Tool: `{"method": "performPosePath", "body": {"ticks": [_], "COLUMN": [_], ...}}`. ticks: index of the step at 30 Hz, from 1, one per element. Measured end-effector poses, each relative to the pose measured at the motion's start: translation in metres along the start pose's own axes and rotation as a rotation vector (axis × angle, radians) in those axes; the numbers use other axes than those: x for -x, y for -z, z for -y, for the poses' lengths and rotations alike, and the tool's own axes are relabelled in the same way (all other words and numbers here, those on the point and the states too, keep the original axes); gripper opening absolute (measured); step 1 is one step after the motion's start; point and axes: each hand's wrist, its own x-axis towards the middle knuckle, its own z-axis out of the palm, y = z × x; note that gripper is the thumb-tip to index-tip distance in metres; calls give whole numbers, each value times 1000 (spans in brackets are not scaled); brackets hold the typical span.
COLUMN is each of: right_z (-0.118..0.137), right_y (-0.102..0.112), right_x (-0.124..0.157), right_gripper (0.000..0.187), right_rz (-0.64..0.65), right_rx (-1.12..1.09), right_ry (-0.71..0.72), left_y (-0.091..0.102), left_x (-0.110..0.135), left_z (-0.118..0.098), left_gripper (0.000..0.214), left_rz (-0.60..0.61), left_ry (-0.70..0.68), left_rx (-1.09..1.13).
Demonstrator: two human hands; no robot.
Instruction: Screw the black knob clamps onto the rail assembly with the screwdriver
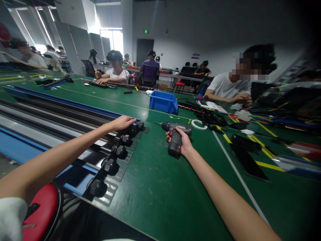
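The right hand (185, 143) is closed firmly around the handle of the electric screwdriver (175, 132), which stands just above the green table (155, 190), with its bit pointing to the left. The left hand (122, 122) lies on the end of the long rails (62, 113), over the farthest of the black knobs (119, 151); I cannot tell if its fingers grip anything. A white ring (198, 125) and a blue bin (163, 101) lie behind the screwdriver.

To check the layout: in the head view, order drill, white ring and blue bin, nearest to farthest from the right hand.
1. Drill, held in the right hand.
2. White ring, just beyond, right.
3. Blue bin, farther back, left.
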Motion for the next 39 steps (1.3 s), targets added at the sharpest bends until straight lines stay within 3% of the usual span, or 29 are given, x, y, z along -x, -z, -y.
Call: {"method": "performPosePath", "body": {"ticks": [3,6,10,18,27,33,36,39], "right_z": [0,-3,-12,-23,-10,-23,-26,-7], "right_y": [-1,-4,-9,-26,-36,-41,-43,-42], "right_x": [2,8,20,38,54,60,60,62], "right_gripper": [33,41,30,11,20,28,32,28], "right_rz": [-13,-33,-65,-181,-164,-83,-59,-99], "right_rx": [-15,9,109,281,403,807,1098,1381], "right_ry": [-3,26,114,150,-14,-151,-43,154], "left_y": [-6,-10,-9,-5,-5,-6,-5,-5], "left_x": [4,6,8,8,7,7,7,7], "left_z": [3,3,3,1,4,5,4,3], "left_gripper": [67,66,58,55,54,53,54,54], "left_rz": [-26,-51,-28,9,34,27,35,32], "left_ry": [54,90,109,87,65,56,71,78], "left_rx": [-188,-228,-199,-200,-183,-189,-195,-195]}}
